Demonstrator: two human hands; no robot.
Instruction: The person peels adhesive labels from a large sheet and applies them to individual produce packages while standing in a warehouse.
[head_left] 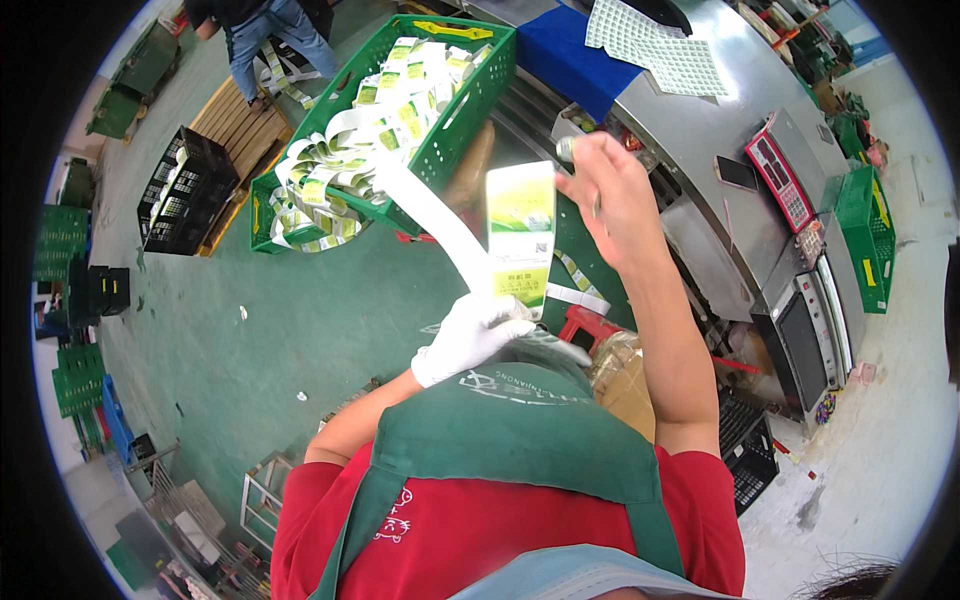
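My left hand (470, 338), in a white glove, grips a long strip of green-and-white printed labels (520, 225) by its lower part. The upper part of the strip stands up in front of me. Its white back (435, 220) runs from the glove up to a green crate (440, 150) heaped with more folded label strips (400, 110). Beside the strip's upper right edge is my bare right hand (615, 195), raised with its fingers curled. A small greyish-green thing (566, 150) shows at its fingertips; its kind cannot be made out. Whether the thumb touches the strip is unclear.
To the right runs a metal counter (690, 130) with a blue cloth (575, 55), a phone (736, 172) and a red keypad device (780, 172). A red stool (590, 325) and cardboard box (625, 385) stand close by me. Another person (275, 45) stands far left, near black crates (185, 190).
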